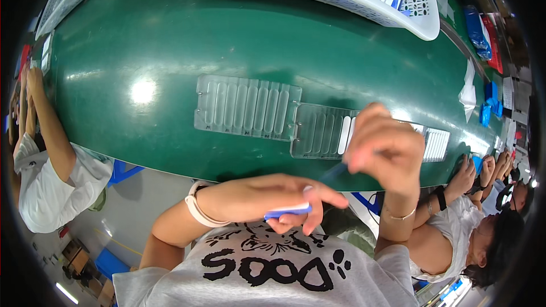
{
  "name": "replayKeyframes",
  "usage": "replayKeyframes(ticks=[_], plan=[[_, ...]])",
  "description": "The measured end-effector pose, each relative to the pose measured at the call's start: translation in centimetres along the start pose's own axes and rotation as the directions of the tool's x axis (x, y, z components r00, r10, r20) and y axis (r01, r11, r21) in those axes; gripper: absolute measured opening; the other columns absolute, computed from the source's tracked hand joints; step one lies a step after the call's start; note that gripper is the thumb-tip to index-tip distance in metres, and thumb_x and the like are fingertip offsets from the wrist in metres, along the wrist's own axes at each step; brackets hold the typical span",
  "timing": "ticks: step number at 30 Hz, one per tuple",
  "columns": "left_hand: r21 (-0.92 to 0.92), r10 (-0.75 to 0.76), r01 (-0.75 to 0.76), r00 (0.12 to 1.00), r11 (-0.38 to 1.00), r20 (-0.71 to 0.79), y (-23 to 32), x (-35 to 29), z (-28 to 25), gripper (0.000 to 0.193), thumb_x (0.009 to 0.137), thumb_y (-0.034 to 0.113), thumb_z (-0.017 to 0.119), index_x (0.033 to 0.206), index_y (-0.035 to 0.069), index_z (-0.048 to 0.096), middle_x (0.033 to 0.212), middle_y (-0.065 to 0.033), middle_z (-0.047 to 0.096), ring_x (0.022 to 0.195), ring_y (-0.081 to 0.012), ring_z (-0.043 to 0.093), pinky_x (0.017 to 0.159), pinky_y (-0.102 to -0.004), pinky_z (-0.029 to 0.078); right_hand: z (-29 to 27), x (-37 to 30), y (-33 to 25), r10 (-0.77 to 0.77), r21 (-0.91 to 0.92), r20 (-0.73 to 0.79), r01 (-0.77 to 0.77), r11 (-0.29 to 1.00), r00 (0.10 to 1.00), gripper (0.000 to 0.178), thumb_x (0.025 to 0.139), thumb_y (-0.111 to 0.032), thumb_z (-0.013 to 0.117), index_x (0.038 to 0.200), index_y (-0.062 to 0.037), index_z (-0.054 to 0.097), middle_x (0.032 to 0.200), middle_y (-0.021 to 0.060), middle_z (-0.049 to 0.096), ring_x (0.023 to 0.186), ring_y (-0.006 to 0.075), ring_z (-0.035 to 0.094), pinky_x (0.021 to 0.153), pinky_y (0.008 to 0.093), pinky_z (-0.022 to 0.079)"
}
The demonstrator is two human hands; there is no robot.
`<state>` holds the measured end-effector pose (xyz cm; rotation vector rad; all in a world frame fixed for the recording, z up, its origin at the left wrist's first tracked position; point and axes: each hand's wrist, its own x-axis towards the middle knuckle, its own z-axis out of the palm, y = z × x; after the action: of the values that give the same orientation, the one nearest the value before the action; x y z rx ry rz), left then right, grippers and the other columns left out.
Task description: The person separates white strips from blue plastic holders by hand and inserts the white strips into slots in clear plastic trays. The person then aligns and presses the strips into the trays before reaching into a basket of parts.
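My left hand (273, 196) is above the table's near edge, holding a small blue and white strip (288, 212) between thumb and fingers. To its right, my right hand (389, 146) is raised with the fingers pinched together. A thin dark strip (334, 173), smeared by motion, slants down from those fingertips toward the left hand; its exact kind is unclear. Beyond the hands lies a clear slotted tray (247, 108) whose slots hold nothing. Joined at its right is a second clear tray (318, 131), with white strips (344, 135) in some slots; my right hand covers part of it.
A white perforated basket (418, 5) full of blue and white strips stands at the far side of the green table (142, 34). Another tray (437, 145) with white strips lies at right. Co-workers sit left (54, 170) and right (455, 216); blue packages (478, 31) lie far right.
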<state>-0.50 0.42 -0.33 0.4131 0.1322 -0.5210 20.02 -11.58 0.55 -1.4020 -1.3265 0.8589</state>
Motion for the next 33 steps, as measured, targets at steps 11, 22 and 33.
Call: replayKeyframes(ticks=[11, 22, 33], plan=[[-0.113, 0.174, -0.174, 0.985, 0.978, -0.014, -0.9, -0.4, -0.8, 0.063, 0.094, 0.002, 0.038, 0.15, 0.005, 0.008, 0.138, -0.0233, 0.041, 0.115, -0.0295, 0.054, 0.084, -0.0365, 0.051, 0.9, 1.3, 0.0, 0.214, -0.568, -0.227, -0.307, 0.764, 0.95, 0.018, 0.068, -0.02, 0.078, 0.081, -0.0103, 0.069, 0.092, -0.0027, 0.06, 0.089, 0.0177, 0.05, 0.085, 0.0348, 0.028], [-0.006, 0.132, -0.132, 0.991, 0.991, -0.023, -0.8, 0.2, 0.1, 0.047, 0.099, 0.008, 0.036, 0.143, 0.001, 0.022, 0.13, -0.0177, 0.048, 0.106, -0.022, 0.058, 0.077, -0.0306, 0.053, 2.4, 0.2, -2.2, 0.215, -0.093, 0.088, -0.207, 0.974, 0.973, 0.014, 0.067, -0.002, 0.074, 0.077, -0.0044, 0.065, 0.078, 0.0054, 0.06, 0.072, 0.016, 0.052, 0.065, 0.0287, 0.039], [0.542, 0.44, -0.138, 0.76, 0.829, -0.479, -1.1, 0.1, 0.5, 0.016, 0.099, 0.014, 0.045, 0.104, 0.002, 0.053, 0.082, -0.0098, 0.065, 0.05, -0.0023, 0.035, 0.046, -0.0185, 0.031, 2.1, -0.7, -1.5, 0.314, 0.068, -0.157, -0.306, 0.949, 0.936, 0.008, 0.075, 0.0, 0.071, 0.082, -0.003, 0.068, 0.08, 0.0067, 0.063, 0.071, 0.0146, 0.054, 0.064, 0.027, 0.043]])
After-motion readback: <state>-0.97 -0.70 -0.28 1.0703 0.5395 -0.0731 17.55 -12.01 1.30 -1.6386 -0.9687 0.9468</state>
